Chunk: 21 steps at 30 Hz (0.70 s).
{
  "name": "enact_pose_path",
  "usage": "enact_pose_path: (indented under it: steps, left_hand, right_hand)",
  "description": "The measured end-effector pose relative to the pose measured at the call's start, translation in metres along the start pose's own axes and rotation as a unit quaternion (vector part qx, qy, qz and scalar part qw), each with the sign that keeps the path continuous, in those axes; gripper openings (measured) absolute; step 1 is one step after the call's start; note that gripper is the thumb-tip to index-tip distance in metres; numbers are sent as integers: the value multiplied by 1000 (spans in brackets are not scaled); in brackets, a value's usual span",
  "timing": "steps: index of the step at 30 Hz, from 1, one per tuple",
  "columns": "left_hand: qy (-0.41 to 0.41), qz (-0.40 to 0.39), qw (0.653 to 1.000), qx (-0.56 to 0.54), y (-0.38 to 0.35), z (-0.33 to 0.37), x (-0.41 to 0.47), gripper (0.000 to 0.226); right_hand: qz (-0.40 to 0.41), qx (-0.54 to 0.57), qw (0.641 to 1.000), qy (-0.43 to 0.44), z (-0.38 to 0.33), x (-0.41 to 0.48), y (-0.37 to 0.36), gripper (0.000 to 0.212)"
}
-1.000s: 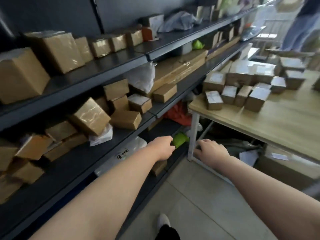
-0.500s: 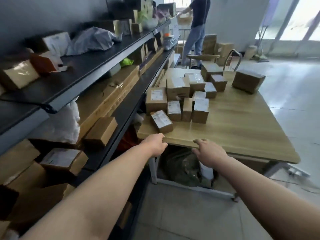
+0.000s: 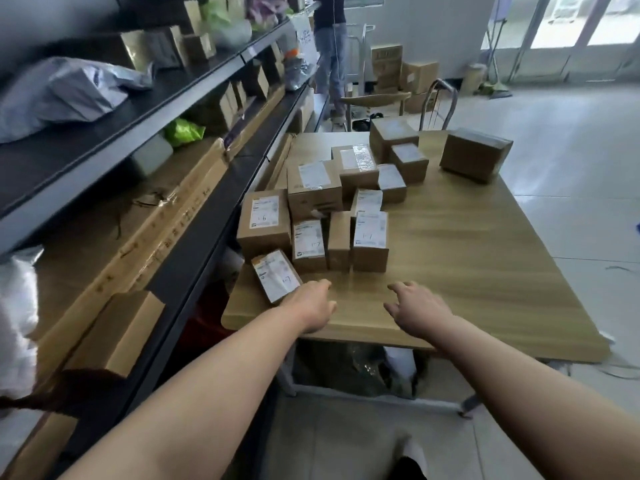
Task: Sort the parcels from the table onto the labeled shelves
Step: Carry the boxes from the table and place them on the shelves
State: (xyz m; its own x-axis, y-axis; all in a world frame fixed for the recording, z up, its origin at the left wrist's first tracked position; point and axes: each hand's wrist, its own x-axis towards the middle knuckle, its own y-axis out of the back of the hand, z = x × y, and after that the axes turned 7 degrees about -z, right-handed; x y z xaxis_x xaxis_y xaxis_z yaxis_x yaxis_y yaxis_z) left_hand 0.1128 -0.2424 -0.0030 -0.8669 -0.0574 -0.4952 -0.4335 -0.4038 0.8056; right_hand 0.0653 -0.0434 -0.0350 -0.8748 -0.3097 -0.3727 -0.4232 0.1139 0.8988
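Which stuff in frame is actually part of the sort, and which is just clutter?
Job: parcels, table, shelves, left hand, right hand.

Clutter: chair, cartons by the far wall, bags under the table, second person.

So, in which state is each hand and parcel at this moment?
left hand, open, holds nothing, over the table.
right hand, open, fingers spread, holds nothing.
tilted parcel, askew, label up, not gripped.
parcel cluster, closed, standing on the table.
lone box, closed, apart at the far corner.
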Motion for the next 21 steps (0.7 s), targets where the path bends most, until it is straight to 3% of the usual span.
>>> enact_pose_path:
  steps: [10,21]
  left_hand:
    - [100,24,994,-35,25,21,76,53]
    - [90,49,993,-53,44,0,112,46]
  right_hand:
    - [-13,2,997,78,32,116,38,55]
    - [-49,-47,990,126,-9,182,33,57]
